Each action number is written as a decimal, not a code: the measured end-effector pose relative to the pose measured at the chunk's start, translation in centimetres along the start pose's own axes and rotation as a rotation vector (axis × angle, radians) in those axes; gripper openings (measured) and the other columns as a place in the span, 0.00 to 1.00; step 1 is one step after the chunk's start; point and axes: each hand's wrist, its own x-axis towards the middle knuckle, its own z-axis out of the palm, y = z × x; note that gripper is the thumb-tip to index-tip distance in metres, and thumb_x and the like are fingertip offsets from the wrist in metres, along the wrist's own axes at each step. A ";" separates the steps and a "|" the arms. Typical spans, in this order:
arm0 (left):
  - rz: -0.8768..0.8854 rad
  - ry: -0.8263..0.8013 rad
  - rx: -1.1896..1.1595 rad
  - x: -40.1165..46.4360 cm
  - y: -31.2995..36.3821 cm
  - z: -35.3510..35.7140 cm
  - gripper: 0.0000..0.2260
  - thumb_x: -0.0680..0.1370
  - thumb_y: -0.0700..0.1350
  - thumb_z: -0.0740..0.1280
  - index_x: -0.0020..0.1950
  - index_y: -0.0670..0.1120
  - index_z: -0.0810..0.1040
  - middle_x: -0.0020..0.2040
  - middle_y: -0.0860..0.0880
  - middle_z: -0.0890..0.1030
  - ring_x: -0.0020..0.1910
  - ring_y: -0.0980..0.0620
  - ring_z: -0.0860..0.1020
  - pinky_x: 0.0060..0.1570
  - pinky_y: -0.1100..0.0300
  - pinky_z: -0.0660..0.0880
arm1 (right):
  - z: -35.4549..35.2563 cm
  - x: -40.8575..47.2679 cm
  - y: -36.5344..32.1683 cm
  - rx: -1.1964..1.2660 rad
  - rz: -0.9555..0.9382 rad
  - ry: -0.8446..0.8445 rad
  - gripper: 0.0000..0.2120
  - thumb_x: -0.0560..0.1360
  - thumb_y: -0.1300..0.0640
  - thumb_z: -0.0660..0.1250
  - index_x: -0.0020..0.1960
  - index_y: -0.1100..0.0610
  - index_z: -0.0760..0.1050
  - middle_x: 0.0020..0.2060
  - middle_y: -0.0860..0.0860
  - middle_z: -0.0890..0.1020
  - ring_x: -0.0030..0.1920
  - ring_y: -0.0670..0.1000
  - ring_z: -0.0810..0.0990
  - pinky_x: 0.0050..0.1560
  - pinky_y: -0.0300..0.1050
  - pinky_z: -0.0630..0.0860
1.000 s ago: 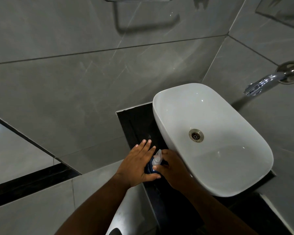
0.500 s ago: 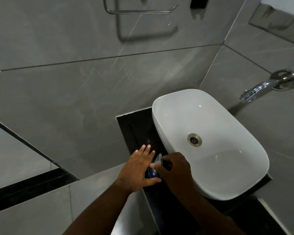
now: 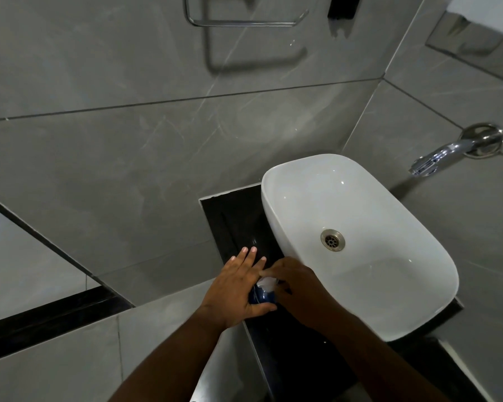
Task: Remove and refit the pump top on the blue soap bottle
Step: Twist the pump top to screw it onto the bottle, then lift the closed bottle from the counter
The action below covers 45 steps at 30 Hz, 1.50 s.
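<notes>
The blue soap bottle (image 3: 262,297) stands on the black counter (image 3: 276,343) just left of the basin, mostly hidden between my hands. My left hand (image 3: 235,288) braces its left side, thumb wrapped under it and fingers stretched out flat. My right hand (image 3: 298,288) curls over the bottle from the right, its fingers closed on the whitish pump top (image 3: 267,282), of which only a small pale patch shows. I cannot tell whether the pump top is seated on the bottle's neck or loose.
A white oval basin (image 3: 389,311) with a metal drain (image 3: 332,239) sits directly right of the bottle. A chrome tap (image 3: 436,158) juts from the right wall. Grey tiled walls surround the counter, and a metal towel rail (image 3: 244,23) hangs high up.
My right hand has closed further over the pump top, covering most of it. The camera has tilted, so basin and hands sit lower in view. My left hand stays on the bottle.
</notes>
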 end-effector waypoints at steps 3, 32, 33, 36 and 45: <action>0.003 0.003 0.000 0.0 -0.1 0.1 0.43 0.73 0.76 0.56 0.79 0.54 0.49 0.81 0.49 0.46 0.77 0.54 0.37 0.73 0.54 0.37 | 0.1 -0.2 0.0 0.015 0.011 0.001 0.15 0.75 0.62 0.64 0.62 0.56 0.74 0.58 0.54 0.77 0.53 0.47 0.75 0.58 0.41 0.73; -0.160 -0.051 -0.329 -1.1 1.4 0.5 0.49 0.67 0.80 0.55 0.79 0.52 0.51 0.80 0.51 0.53 0.77 0.55 0.50 0.76 0.54 0.52 | 1.7 -1.1 0.7 -0.027 -0.114 0.114 0.13 0.75 0.57 0.65 0.60 0.52 0.74 0.54 0.47 0.77 0.49 0.35 0.70 0.50 0.21 0.65; -0.163 -0.052 -0.341 -1.1 1.4 0.5 0.50 0.66 0.80 0.55 0.79 0.52 0.51 0.80 0.51 0.53 0.77 0.56 0.51 0.76 0.55 0.51 | 1.7 -0.8 0.7 -0.032 -0.113 0.113 0.10 0.75 0.57 0.64 0.57 0.52 0.74 0.51 0.47 0.77 0.46 0.35 0.70 0.47 0.22 0.66; -0.155 -0.050 -0.367 -1.0 1.5 0.4 0.49 0.67 0.80 0.55 0.79 0.52 0.52 0.80 0.51 0.54 0.78 0.54 0.52 0.76 0.54 0.53 | 1.6 -0.6 1.0 0.014 -0.065 0.113 0.10 0.76 0.55 0.64 0.57 0.49 0.74 0.50 0.43 0.75 0.46 0.34 0.73 0.47 0.26 0.68; -0.189 0.071 -0.473 -1.8 1.7 0.9 0.41 0.67 0.68 0.74 0.73 0.56 0.62 0.69 0.56 0.72 0.64 0.58 0.73 0.60 0.67 0.71 | 3.6 -2.0 2.2 0.153 0.190 0.122 0.15 0.76 0.57 0.65 0.63 0.54 0.74 0.56 0.50 0.81 0.53 0.44 0.77 0.55 0.25 0.71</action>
